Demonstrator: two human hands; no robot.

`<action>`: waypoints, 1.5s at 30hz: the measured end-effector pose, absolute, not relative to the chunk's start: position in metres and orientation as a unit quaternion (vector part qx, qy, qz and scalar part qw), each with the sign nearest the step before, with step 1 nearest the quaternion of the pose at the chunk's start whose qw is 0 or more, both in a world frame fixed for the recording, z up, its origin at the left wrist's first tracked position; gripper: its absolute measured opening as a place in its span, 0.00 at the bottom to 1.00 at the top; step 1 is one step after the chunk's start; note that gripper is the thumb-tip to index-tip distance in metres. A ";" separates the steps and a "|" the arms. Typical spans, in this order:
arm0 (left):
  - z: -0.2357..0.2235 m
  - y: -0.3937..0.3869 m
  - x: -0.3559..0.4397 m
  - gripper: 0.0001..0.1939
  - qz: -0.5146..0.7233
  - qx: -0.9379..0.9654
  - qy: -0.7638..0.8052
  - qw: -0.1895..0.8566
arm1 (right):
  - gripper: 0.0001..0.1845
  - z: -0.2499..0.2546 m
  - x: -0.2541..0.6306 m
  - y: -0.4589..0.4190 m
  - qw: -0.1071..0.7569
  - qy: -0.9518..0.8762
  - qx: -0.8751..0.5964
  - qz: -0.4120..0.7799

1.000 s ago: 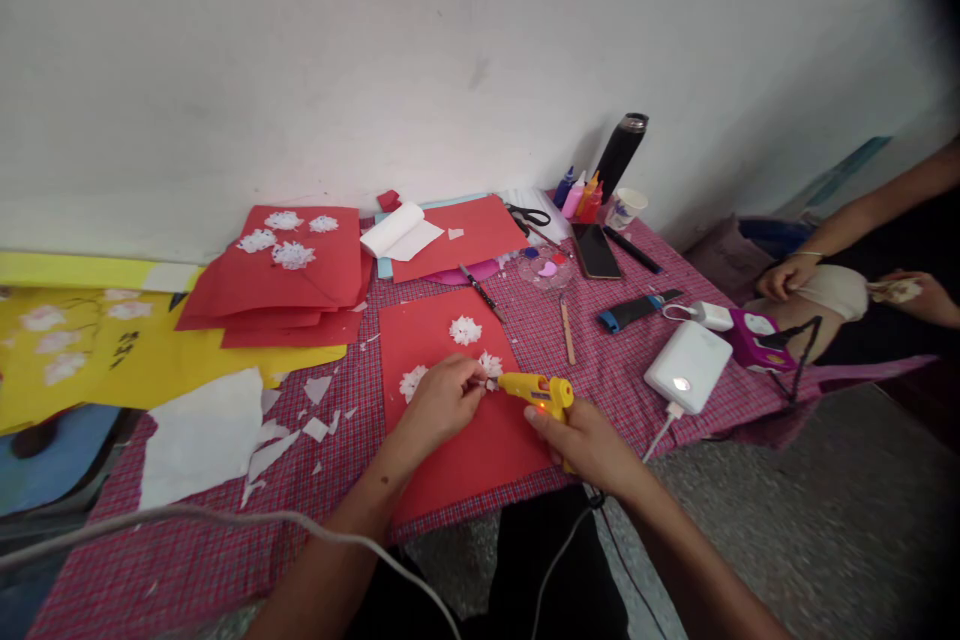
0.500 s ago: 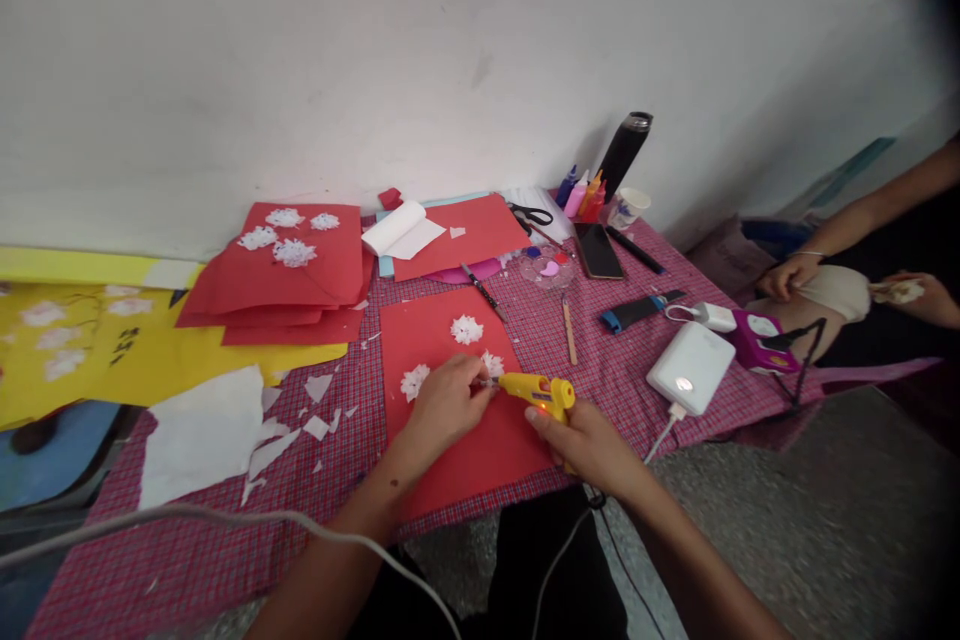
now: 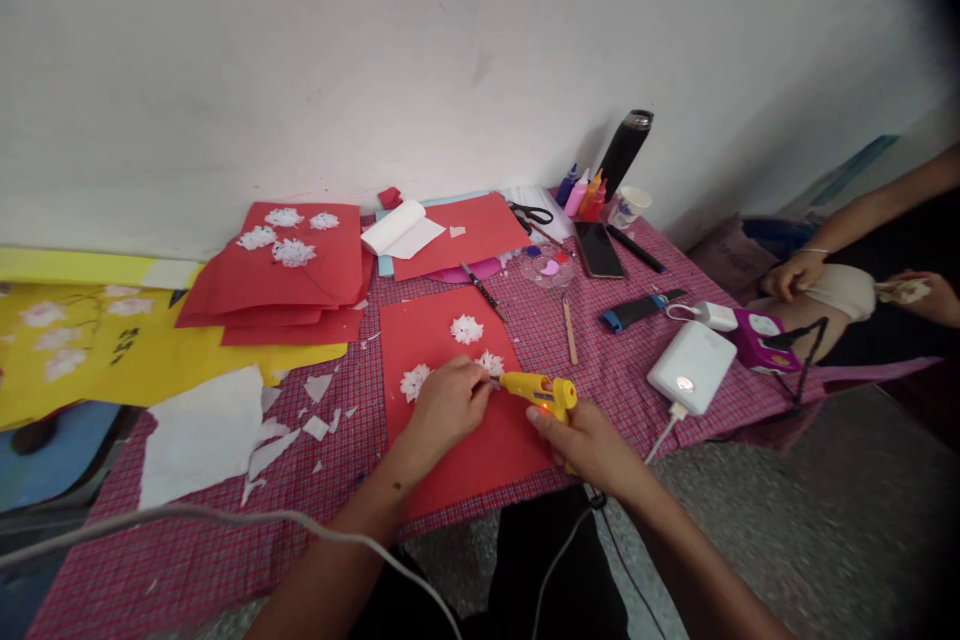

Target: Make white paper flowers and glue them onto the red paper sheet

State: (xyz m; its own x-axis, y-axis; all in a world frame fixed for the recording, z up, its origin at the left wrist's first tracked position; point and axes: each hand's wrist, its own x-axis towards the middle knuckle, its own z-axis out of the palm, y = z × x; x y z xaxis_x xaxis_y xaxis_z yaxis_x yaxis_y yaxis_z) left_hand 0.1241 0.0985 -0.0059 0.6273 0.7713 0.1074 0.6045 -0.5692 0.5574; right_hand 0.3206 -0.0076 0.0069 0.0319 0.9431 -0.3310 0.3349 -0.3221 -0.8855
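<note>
Three white paper flowers (image 3: 466, 329) already sit on the red paper sheet (image 3: 480, 470) before you, its near part yet bare, while your right hand (image 3: 589, 442) grips the yellow hot-glue gun (image 3: 534, 387) and your left hand (image 3: 452, 403) curls beside its nozzle (image 3: 495, 381), its pinch hidden.

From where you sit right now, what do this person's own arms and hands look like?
Both the left hand and right hand are bare, with no gloves. No sleeve shows on the left forearm or right forearm, and no watch or bracelet is visible. A small dark spot marks the left forearm near the wrist. Rings can't be ruled out.
</note>
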 end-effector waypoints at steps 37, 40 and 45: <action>-0.007 0.094 0.125 0.10 0.147 0.883 0.397 0.201 | 0.17 0.008 0.317 -0.004 0.295 -0.497 -0.663 0.477; -0.006 0.094 0.125 0.10 0.147 0.884 0.398 0.196 | 0.17 0.010 0.317 -0.004 0.294 -0.498 -0.662 0.478; -0.006 0.094 0.127 0.11 0.143 0.887 0.400 0.182 | 0.18 0.015 0.325 -0.017 0.299 -0.491 -0.654 0.492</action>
